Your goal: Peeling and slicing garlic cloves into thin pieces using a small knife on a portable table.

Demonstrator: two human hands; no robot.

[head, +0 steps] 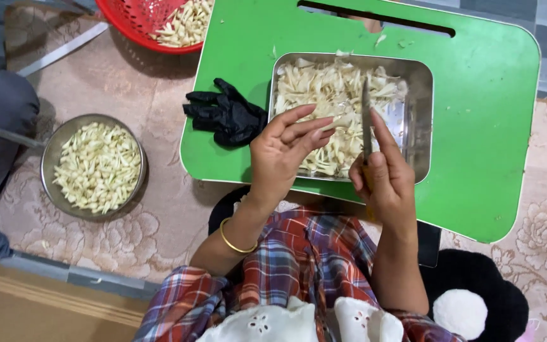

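Head view: left hand (283, 155) pinching a pale clove (339, 121) at the fingertips, over the steel tray (420, 120). Right hand (381, 180) clenched on a knife (366, 120), blade pointing away, just right of the clove.

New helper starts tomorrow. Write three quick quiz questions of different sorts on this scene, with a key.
1. True or false: the right hand holds a knife.
2. What black thing lies on the green table left of the metal tray?
3. The round metal bowl sits on: A) the table B) the floor mat C) a lap.

Key: 1 true; 2 a glove; 3 B.
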